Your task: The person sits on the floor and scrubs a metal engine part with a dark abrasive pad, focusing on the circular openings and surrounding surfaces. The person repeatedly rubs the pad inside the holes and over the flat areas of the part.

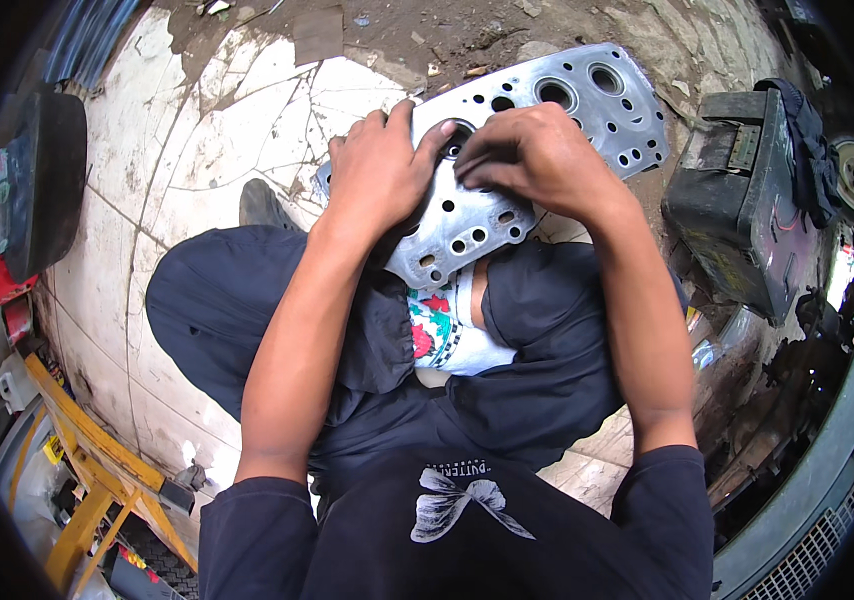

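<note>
Item: one metal block (477, 215), grey, flat-faced, pierced with many holes; lies aslant from the centre to the upper right of the frame, its near end over a flowered white cloth (433, 330) in front of my legs. What bears its weight, I cannot tell.

Item: my left hand (384, 160), upper centre, laid across the left part of the block; fingers spread, thumb reaching toward a large hole.

Item: my right hand (542, 150), just beside it, over the middle of the block; fingers curled and bunched together, tips at the same hole. Whether they pinch anything small, I cannot tell.

Surroundings: pale cracked tiles (217, 130), left and upper left; black box (717, 200), right, with dark cloth (807, 150) hung over it; yellow frame (97, 490), lower left.

Step in hand, as I judge it: close fingerwork at that one hole, left hand steadying.

Next move, by my reckoning: calls for a firm left hand, the block kept from rocking, and small, careful motions of my right fingertips around the rim.
</note>
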The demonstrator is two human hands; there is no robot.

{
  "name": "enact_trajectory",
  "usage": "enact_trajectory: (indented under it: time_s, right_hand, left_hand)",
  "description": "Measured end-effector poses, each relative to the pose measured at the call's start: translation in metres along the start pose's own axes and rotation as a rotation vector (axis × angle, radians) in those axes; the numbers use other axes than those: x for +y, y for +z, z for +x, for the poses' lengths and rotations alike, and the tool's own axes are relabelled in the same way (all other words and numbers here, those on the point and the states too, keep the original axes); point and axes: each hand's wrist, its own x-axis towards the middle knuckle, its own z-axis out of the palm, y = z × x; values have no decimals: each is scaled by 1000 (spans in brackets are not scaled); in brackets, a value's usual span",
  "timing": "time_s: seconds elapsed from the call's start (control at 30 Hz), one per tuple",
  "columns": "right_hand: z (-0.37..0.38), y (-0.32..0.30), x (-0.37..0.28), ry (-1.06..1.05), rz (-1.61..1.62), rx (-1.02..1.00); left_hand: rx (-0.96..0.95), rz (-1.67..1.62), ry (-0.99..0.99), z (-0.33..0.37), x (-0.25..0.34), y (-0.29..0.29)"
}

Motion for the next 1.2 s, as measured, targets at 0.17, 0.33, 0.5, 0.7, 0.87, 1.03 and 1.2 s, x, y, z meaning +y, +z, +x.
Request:
enact_trajectory:
  time_s: [0.17, 0.33, 0.5, 0.7, 0.87, 1.03, 1.2]
  right_hand:
    - [-6, -23, 8, 229, 27, 463]
    - [-14, -29, 16, 349, 176, 677]
    - [-20, -45, 4, 402, 242, 680]
    - [-23, -53, 1, 436, 244, 740]
    - [-26, -53, 7, 418, 219, 728]
    - [-22, -45, 7, 364, 298, 702]
    - [-17, -31, -7, 399, 191, 593]
  left_hand:
    - [7, -82, 109, -10, -5, -5]
    - [-15, 44, 179, -19, 6, -8]
    - [6, 40, 171, -21, 5, -8]
    - [142, 142, 46, -8, 18, 16]
    - [130, 127, 184, -16, 11, 9]
    - [173, 109, 85, -7, 10, 18]
    - [237, -381, 183, -7, 8, -8]
